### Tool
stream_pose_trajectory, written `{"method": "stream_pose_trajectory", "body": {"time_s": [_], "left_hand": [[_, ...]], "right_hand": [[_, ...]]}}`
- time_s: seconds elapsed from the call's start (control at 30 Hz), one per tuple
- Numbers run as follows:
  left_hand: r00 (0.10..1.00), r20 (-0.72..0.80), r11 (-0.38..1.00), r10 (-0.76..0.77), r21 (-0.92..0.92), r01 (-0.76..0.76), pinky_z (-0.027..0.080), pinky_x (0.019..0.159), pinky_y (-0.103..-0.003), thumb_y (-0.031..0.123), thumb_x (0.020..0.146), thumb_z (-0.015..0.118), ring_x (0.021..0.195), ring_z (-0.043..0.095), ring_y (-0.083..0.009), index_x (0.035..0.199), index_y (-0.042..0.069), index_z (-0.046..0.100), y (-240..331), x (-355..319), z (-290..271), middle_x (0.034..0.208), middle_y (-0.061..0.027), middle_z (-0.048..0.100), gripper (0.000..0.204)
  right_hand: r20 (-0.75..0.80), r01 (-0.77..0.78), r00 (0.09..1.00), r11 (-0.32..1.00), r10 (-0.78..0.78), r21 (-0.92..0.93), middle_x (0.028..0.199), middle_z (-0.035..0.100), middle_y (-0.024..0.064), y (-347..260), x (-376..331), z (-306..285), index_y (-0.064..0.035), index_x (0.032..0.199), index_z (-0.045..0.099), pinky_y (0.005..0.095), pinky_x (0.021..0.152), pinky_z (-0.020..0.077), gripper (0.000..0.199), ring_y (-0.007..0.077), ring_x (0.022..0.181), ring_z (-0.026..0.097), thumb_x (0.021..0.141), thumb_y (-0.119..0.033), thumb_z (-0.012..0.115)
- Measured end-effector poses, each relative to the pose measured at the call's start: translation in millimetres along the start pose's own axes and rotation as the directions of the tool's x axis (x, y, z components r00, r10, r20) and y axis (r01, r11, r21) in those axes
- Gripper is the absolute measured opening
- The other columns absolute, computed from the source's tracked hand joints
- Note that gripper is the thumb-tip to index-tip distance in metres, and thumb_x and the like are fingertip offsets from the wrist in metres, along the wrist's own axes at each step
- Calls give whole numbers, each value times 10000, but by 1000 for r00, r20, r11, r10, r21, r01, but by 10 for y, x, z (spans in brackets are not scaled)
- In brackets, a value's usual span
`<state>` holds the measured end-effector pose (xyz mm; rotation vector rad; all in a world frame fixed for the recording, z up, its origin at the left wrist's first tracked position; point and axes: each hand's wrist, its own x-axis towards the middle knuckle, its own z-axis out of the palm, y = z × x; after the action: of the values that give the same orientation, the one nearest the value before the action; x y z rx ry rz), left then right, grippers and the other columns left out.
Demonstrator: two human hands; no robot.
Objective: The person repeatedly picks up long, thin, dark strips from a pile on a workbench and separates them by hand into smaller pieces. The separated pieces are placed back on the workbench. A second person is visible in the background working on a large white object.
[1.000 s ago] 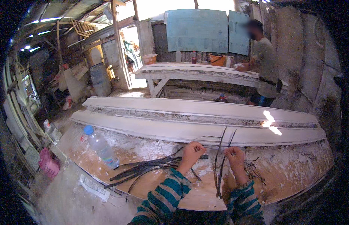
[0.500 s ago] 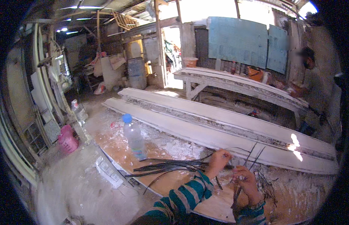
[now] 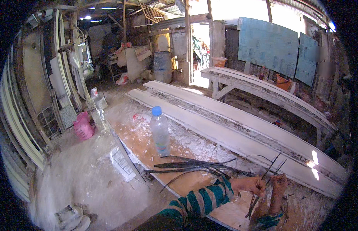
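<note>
Dusty board (image 3: 185, 186) beneath, left hand (image 3: 254, 185) and right hand (image 3: 278, 184) pinch close together, contents unclear.

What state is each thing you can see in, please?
Left hand, fingers curled, hold unclear
Right hand, fingers curled, hold unclear
Black strips, loosely bunched, overlapping
Plastic bottle, capped
White boards, lying side by side, apart
Doorway, open
Barrel, standing upright
Pink bag, bulging

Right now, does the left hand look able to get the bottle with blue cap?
Probably yes, with some stretching: only low black strips lie between the left hand and the bottle on this tabletop. But that hand seems busy close to the right hand.
</note>
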<state>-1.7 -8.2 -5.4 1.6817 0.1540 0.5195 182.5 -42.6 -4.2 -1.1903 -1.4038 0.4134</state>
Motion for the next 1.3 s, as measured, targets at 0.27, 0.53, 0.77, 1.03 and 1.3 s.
{"method": "stream_pose_trajectory", "body": {"time_s": [0.27,0.53,0.77,1.03,1.3], "left_hand": [[982,-48,982,-185,-48,182,312,442,-193,292,712,678,544,427,-35,780,99,629,117,-152,-235,665,59,548,210],[670,-742,999,-9,-39,-30,439,576,-247,196,735,659,652,546,-96,792,42,658,-144,-145,-508,720,-13,611,163],[435,-871,921,227,338,196,457,592,-274,131,635,744,626,544,-132,670,24,593,-287,-39,-560,670,-61,585,188],[414,-871,924,263,351,152,430,551,-240,124,703,671,601,526,-100,713,23,622,-159,-38,-509,676,-32,589,113],[624,-760,983,-182,-141,114,301,436,-181,147,757,623,525,426,-42,740,41,625,123,-190,-540,593,20,500,106]], "right_hand": [[-36,232,969,949,-245,-212,818,553,72,371,50,61,-30,820,561,285,675,435,134,155,723,525,745,-100,648],[178,-141,977,980,116,139,906,562,82,-53,-84,70,-21,712,583,291,694,444,104,171,828,534,693,-65,675],[563,-340,812,908,153,244,993,548,97,-511,-219,233,-24,750,621,309,799,409,104,201,949,512,711,-111,663],[478,-301,862,930,170,212,892,570,64,-279,-127,145,-28,797,560,282,738,427,134,139,826,535,759,-117,654],[298,-357,920,860,255,366,748,564,12,-198,-110,120,-72,768,543,237,709,414,105,97,735,531,792,-137,622]]}}
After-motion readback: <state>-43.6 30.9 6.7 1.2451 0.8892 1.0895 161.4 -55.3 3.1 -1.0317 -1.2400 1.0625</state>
